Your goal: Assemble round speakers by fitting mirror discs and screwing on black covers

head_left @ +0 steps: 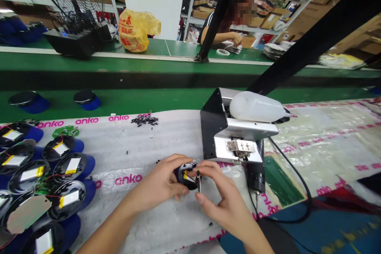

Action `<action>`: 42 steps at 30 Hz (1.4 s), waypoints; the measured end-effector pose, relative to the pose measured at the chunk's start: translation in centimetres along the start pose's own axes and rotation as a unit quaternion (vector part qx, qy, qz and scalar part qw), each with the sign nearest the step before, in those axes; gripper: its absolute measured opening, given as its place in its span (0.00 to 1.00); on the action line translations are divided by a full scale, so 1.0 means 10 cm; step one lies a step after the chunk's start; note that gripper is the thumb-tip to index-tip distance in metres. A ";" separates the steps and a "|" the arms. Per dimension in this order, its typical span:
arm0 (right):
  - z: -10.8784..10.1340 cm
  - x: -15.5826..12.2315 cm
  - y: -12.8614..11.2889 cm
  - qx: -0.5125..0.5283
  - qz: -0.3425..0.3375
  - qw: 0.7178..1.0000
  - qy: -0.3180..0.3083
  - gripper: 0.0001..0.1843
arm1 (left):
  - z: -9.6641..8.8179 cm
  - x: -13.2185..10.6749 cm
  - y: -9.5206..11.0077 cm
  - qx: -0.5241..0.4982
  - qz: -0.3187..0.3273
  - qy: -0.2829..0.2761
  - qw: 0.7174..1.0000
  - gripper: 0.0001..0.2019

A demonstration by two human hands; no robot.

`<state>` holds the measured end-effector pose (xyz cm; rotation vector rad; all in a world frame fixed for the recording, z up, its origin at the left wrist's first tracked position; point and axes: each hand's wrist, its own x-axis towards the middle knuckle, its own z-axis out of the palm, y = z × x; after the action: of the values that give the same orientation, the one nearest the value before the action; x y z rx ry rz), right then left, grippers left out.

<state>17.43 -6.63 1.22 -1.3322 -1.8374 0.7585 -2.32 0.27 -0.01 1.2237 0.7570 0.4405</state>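
My left hand (169, 178) is wrapped round a small round black housing (186, 175), its open side facing me. Inside it a bit of a yellow-edged battery and thin wires show. Between the thumb and fingers of my right hand (222, 190) is a thin circuit board (199, 181), held on edge at the housing's right rim. Just behind my hands stands a silver and black screw feeder (220, 127) with a white plastic bottle (256, 106) lying on top. An electric screwdriver (256, 176) hangs at its right side.
Several blue and black housings with white batteries (68, 198) crowd the left side. A pile of small black screws (145, 120) lies on the white sheet (175, 135). Two capped blue housings (87, 100) stand farther back. Across the green bench a person (229, 20) works. A black cable (306, 190) loops at right.
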 end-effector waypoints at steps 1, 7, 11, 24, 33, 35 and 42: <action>0.00 -0.02 0.02 0.004 -0.001 1.000 -0.001 0.21 | -0.01 -0.01 0.00 -0.046 -0.027 -0.018 0.998 0.30; 0.04 -0.04 0.12 -0.012 -0.037 0.999 0.027 0.21 | -0.03 0.00 0.00 -0.167 -0.047 -0.060 0.983 0.30; 0.09 -0.08 0.16 -0.009 -0.039 0.998 0.044 0.20 | 0.02 0.06 -0.04 -0.134 -0.079 0.011 0.988 0.23; -0.04 -0.05 -0.04 -0.151 -0.059 0.987 0.015 0.22 | 0.23 0.16 0.04 -0.070 -0.079 0.112 0.988 0.13; -0.16 0.11 0.02 -0.186 -0.074 0.976 -0.084 0.22 | 0.22 0.12 -0.08 -0.090 -0.035 0.086 0.992 0.19; -0.15 0.15 0.03 -0.170 -0.096 0.978 -0.073 0.18 | 0.17 0.10 -0.09 -0.112 -0.034 0.056 0.992 0.21; -0.11 0.17 0.01 -0.159 -0.149 0.974 -0.058 0.13 | -0.02 0.02 -0.08 -0.249 -0.072 -0.027 0.965 0.32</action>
<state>18.05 -4.96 2.08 -1.1809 -2.2609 0.4002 -2.46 0.29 -0.86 0.7019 0.6330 0.4413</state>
